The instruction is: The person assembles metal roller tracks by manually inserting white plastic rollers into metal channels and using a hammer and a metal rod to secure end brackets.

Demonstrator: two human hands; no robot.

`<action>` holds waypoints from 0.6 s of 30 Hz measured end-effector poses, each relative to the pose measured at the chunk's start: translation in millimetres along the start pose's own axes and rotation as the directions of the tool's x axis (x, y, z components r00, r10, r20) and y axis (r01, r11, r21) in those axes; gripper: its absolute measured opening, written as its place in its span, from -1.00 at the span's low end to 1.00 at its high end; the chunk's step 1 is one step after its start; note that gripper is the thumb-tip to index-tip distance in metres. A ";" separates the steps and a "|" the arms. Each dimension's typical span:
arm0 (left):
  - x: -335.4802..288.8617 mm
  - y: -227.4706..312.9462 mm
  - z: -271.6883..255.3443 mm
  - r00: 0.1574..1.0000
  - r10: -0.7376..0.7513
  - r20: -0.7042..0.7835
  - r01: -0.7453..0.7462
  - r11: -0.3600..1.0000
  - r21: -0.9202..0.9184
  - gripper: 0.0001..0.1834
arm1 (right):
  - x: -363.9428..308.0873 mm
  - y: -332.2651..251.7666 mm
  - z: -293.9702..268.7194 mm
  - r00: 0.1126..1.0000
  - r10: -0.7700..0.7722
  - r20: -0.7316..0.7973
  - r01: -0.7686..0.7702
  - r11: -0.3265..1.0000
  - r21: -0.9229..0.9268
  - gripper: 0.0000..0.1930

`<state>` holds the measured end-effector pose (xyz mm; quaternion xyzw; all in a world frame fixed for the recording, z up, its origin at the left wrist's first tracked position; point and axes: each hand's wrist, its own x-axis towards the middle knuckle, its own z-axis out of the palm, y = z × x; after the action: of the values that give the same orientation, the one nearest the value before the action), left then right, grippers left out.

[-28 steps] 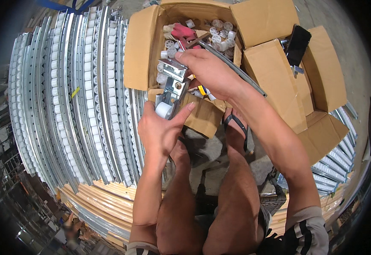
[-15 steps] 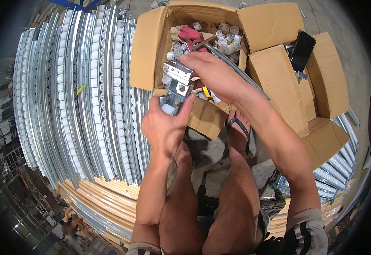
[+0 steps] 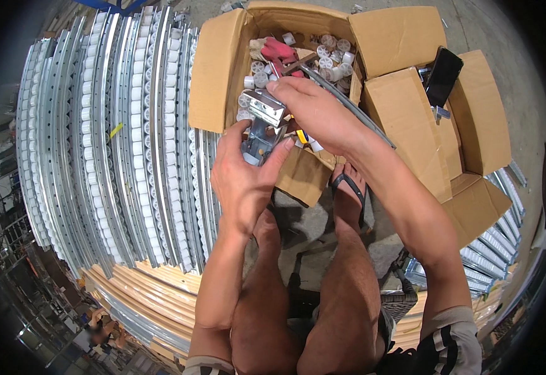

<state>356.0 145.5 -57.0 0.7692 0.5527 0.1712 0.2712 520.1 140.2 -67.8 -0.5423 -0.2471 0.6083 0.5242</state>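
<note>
Over the near side of an open cardboard box, I hold a short U-shaped metal channel piece (image 3: 259,139) upright between both hands. My left hand (image 3: 241,172) is closed round its lower part, thumb on the right side and fingers on the left. A shiny bent metal bracket (image 3: 266,107) with small holes sits at the upper end of the channel. Closed against that bracket from the right is my right hand (image 3: 313,112), its thumb along the top; the other fingers are mostly hidden behind. Whether bracket and channel are one piece I cannot tell.
The cardboard box (image 3: 213,72) holds white plastic rollers (image 3: 326,62), a red-and-white glove (image 3: 278,50) and a long metal strip (image 3: 341,94). A black phone (image 3: 443,76) leans on box flaps at right. Metal rails with white rollers (image 3: 138,137) lie stacked at left.
The plate with a round hole and the white part seen inside the channel are now less visible. Both hands keep their hold, with only slight finger shifts.
</note>
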 end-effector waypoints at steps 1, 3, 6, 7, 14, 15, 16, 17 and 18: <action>0.2 -2.1 1.1 0.999 0.046 -0.018 -0.045 0.999 0.028 -0.31 | -0.7 -0.6 0.1 1.000 -0.010 -0.004 0.010 1.000 -0.019 -0.64; 0.4 1.6 0.2 1.000 0.017 -0.004 -0.017 1.000 0.004 -0.36 | -1.7 -0.2 0.2 0.999 -0.032 -0.009 0.032 0.998 -0.047 -0.64; -0.3 1.8 1.3 1.000 0.009 -0.021 -0.009 1.000 -0.018 -0.40 | 0.0 0.2 -1.7 1.000 -0.013 0.022 0.014 1.000 -0.024 -0.64; -0.9 1.0 1.7 0.999 0.012 -0.032 -0.013 1.000 -0.024 -0.40 | 0.5 0.5 -3.0 0.999 0.002 0.037 -0.002 1.000 -0.006 -0.63; -2.0 6.5 -1.3 0.997 0.064 -0.051 -0.065 0.998 -0.027 -0.43 | 20.1 18.6 -53.5 0.991 -0.076 -0.107 0.009 0.857 -0.516 -0.60; -1.4 6.6 -1.4 0.996 0.068 -0.050 -0.069 0.997 -0.022 -0.43 | 21.8 22.9 -60.2 0.981 -0.133 -0.141 -0.030 0.616 -0.787 -0.62; -1.1 5.5 -1.6 0.996 0.070 -0.052 -0.071 0.997 -0.013 -0.43 | 23.3 29.9 -64.9 0.969 -0.199 -0.149 -0.085 0.297 -0.951 -0.64; -1.1 4.8 -1.3 0.996 0.071 -0.049 -0.071 0.997 -0.008 -0.43 | 21.7 42.2 -70.0 0.959 -0.276 -0.066 -0.030 0.136 -0.990 -0.69; -1.2 4.1 -0.8 0.996 0.072 -0.046 -0.072 0.997 -0.004 -0.42 | 18.9 57.4 -74.3 0.941 -0.338 0.027 0.017 -0.033 -0.999 -0.74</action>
<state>358.2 143.6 -53.8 0.7836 0.5304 0.2000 0.2541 569.8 118.6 -146.8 -0.7797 -0.6101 0.1135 0.0830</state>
